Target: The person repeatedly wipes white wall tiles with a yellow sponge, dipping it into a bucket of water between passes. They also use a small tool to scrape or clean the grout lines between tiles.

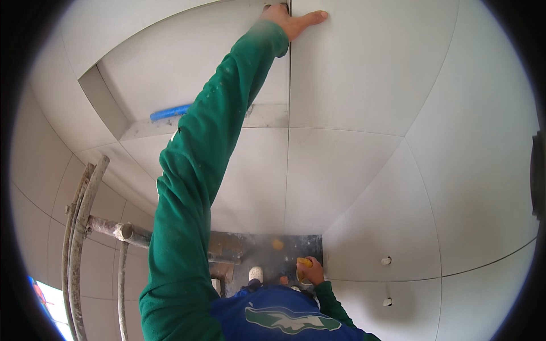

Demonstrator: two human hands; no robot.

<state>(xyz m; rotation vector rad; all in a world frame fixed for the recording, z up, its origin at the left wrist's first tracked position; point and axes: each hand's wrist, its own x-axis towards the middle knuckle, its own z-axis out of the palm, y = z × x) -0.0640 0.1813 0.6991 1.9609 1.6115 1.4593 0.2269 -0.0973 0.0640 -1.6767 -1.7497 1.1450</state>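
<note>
My left arm, in a green sleeve, stretches up to the wall's pale tile panels [350,62]. At the top edge of the picture, my left hand [284,21] lies by a dark vertical joint, its thumb pointing right over the panel. Its fingers are bent and partly cut off; dark bits show beside them, too little to name. Low by my body, my right hand [314,273] is closed round a small yellow object [305,262]. A pale rounded part shows below it; its exact kind is unclear.
A recessed niche holds a blue tube [170,112] on its ledge. Worn scaffold poles [85,227] stand at the left. Two white pipe stubs [387,261] stick out of the right wall. Far below, the dark floor [307,245] bears a yellow blob and my pale shoe [256,274].
</note>
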